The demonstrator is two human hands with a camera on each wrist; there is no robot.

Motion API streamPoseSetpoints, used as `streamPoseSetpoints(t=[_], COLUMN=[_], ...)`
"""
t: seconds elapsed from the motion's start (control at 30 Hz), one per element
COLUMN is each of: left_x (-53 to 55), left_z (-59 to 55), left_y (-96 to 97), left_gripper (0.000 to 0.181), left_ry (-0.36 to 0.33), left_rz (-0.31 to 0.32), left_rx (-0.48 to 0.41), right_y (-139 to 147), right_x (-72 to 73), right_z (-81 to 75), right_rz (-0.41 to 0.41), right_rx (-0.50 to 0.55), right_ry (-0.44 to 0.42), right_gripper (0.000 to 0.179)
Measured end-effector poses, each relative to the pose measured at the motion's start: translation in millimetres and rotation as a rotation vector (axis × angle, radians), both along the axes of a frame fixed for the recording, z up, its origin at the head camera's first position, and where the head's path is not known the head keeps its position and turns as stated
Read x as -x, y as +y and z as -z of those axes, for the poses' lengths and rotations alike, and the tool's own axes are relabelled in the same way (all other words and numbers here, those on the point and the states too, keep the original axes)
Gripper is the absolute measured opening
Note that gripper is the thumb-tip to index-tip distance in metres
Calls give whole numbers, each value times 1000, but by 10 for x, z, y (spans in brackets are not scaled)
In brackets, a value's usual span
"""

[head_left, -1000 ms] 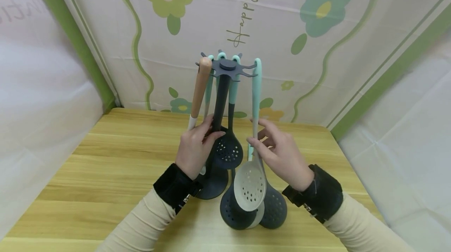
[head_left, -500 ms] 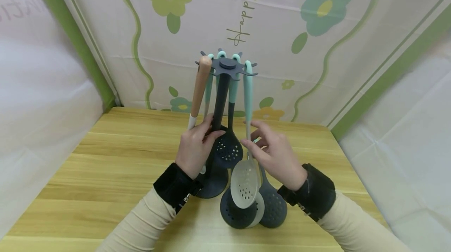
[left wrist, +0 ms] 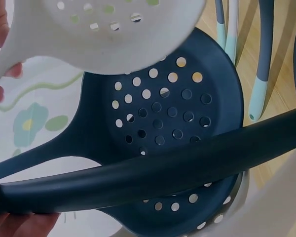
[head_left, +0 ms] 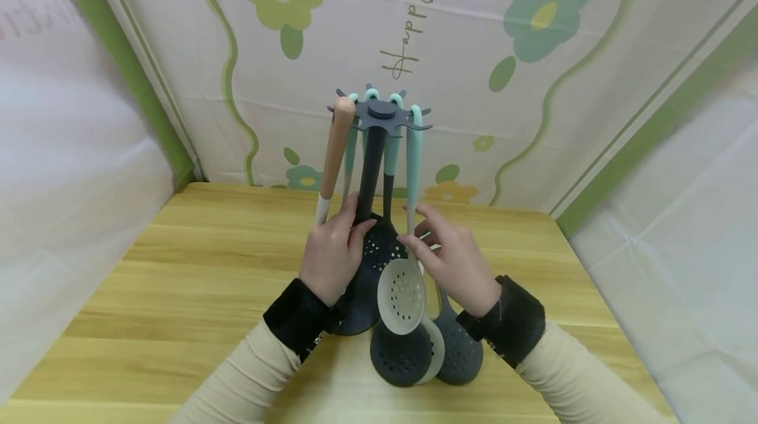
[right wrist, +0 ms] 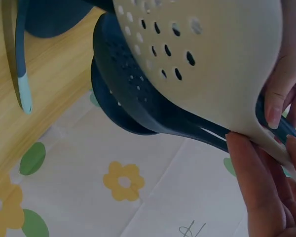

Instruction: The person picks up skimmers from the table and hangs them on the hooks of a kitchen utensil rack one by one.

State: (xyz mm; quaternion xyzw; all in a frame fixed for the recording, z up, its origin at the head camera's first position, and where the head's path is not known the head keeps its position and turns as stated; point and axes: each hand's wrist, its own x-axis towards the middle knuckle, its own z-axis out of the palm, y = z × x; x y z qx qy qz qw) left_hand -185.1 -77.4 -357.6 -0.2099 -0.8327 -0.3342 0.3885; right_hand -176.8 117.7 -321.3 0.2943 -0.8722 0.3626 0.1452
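My left hand (head_left: 331, 253) grips the black post (head_left: 372, 167) of a utensil stand, whose dark hooked top (head_left: 381, 111) is near the back cloth. Around the post hang several utensils, among them a wooden-handled one (head_left: 336, 154) on the left and a dark skimmer (head_left: 379, 246) with round holes. With thumb and fingers my right hand (head_left: 456, 259) pinches the stem of a cream skimmer (head_left: 401, 299). Its mint handle has a curled tip at the rack's right prong. In the right wrist view, the cream skimmer (right wrist: 227, 64) overlaps dark bowls behind it.
On the wooden table (head_left: 207, 266), nearer me, lie a dark skimmer (head_left: 401, 361), a cream utensil (head_left: 438, 350) partly beneath it and a dark perforated turner (head_left: 462, 348). A flower-printed cloth (head_left: 462, 29) rises at the table's back edge.
The cream skimmer and my right hand have shifted left toward the post. Its curled tip went from the outer end of the right prong to further in. My left hand keeps its grip.
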Motion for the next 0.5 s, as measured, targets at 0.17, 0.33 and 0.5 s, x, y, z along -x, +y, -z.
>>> streamPoseSetpoints(t=[0.17,0.33,0.5], left_x=[-12,-5,1], left_z=[4,5,2], left_y=[21,23,15], left_gripper=[33,32,32], left_ry=[12,23,22], left_rz=[-17,-29,-33], left_rx=[24,28,34], right_y=[-31,-84,-126], right_x=[10,23,47], right_z=[63,94,125], right_rz=[32,63,72], right_rx=[-4,-15,-3], right_ry=[93,180,222], right_gripper=[38,35,34])
